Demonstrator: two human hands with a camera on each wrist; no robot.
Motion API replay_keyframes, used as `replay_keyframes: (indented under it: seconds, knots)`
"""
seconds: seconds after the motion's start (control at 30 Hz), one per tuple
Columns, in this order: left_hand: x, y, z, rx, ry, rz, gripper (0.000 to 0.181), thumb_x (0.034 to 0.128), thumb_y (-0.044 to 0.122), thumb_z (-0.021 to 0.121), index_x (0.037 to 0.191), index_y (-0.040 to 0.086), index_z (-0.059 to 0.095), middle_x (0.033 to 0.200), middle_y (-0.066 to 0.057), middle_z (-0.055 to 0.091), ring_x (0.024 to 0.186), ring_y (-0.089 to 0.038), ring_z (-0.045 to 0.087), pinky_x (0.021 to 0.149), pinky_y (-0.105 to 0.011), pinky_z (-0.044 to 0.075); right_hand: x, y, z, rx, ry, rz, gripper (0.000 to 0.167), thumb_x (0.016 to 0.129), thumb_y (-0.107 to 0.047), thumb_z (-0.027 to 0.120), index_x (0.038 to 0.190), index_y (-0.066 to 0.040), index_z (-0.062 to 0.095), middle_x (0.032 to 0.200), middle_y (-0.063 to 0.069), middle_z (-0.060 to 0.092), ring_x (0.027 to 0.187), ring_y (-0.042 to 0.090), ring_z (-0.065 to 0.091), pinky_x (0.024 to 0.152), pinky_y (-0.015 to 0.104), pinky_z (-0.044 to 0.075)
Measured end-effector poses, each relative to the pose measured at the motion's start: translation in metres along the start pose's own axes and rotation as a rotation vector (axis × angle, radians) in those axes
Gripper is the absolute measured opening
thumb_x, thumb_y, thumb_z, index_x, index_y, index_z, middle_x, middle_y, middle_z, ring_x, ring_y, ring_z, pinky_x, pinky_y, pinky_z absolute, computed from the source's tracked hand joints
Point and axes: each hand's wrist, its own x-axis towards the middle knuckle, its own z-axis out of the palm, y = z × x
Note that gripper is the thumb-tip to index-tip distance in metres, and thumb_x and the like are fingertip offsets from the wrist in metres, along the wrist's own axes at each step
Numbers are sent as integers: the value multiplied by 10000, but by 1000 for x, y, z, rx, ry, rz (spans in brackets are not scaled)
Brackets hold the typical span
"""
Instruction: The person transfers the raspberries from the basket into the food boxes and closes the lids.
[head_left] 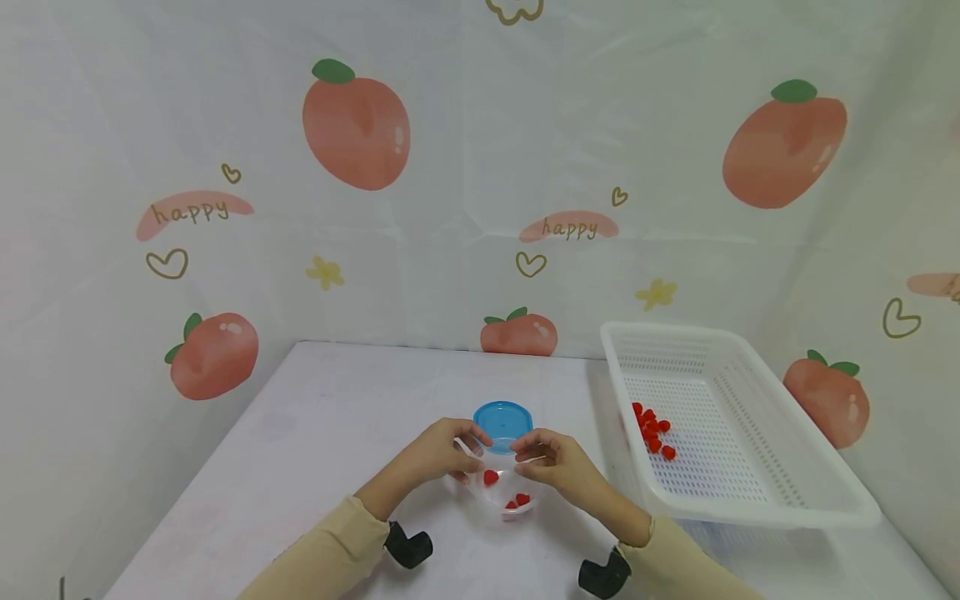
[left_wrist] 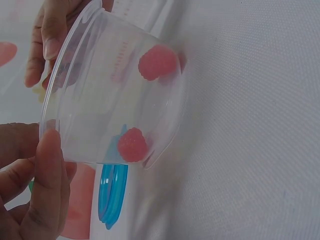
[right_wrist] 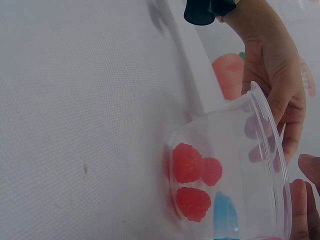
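A clear plastic tub [head_left: 501, 490] stands on the table between the two hands, with a few red raspberries [right_wrist: 188, 162] at its bottom. My left hand [head_left: 441, 451] grips the tub's rim on the left; through the wall, its fingertips show in the right wrist view. At the right side of the rim is my right hand [head_left: 557, 463], its fingers loosely bent and no raspberry visible in them. Whether those fingers touch the rim is unclear. Just behind the tub lies a round blue lid [head_left: 502, 417].
On the right stands a white perforated basket [head_left: 750, 442], with several more raspberries [head_left: 651, 429] along its left side. A white cloth covers the table [head_left: 337, 400]. A fruit-printed curtain [head_left: 442, 275] hangs behind it.
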Motion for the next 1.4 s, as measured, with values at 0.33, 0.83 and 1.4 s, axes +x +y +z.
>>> replay_keyframes:
  seconds: [0.33,0.83,1.4]
  knots:
    - [1,0,1,13,-3,6,281,814,37,739,1083,11,665,939,-73,614,628,-147,600,589,-283,580,-2,0,0,28,-3,-5,295,876,-65,691,1115,82,600,1090,290,611,981,287,640,788,247,579]
    - [1,0,1,20,-5,3,280,813,43,743,1082,18,668,937,-70,616,632,-152,603,598,-288,581,-10,-13,-7,55,6,-63,350,888,-93,683,1146,104,551,1146,343,559,1029,354,630,815,259,575]
    - [2,0,1,18,3,-14,265,807,33,747,1062,42,673,938,-73,610,645,-161,604,596,-284,582,-14,-63,-57,53,169,-173,347,894,-61,667,1180,81,534,1120,109,604,994,65,649,847,213,550]
